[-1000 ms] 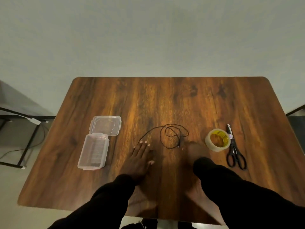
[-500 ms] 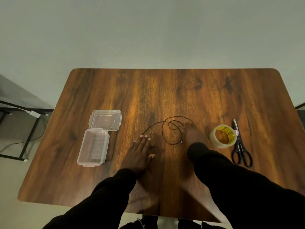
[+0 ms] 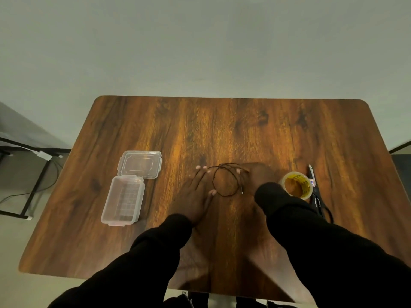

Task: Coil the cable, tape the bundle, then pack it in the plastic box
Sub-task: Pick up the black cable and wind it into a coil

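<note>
A thin black cable (image 3: 225, 194) lies in loose loops on the wooden table (image 3: 222, 130), just ahead of my hands. My left hand (image 3: 196, 193) rests flat with its fingers apart, fingertips at the cable's left strand and thumb beside the loop. My right hand (image 3: 259, 176) is blurred, back up, with its fingertips at the right side of the loops; whether it grips the cable is unclear. A clear plastic box (image 3: 122, 200) stands open at the left, its lid (image 3: 140, 164) lying just behind it. A roll of clear tape (image 3: 297, 185) sits right of my right wrist.
Black-handled scissors (image 3: 317, 200) lie just right of the tape, partly hidden by my right sleeve. A dark metal stand (image 3: 29, 174) with trailing wires is on the floor left of the table. A plain wall is behind the table.
Both hands slid forward to the cable. My left fingertips now reach its left strand and my right hand has come against the right side of the loops. The view shifted slightly.
</note>
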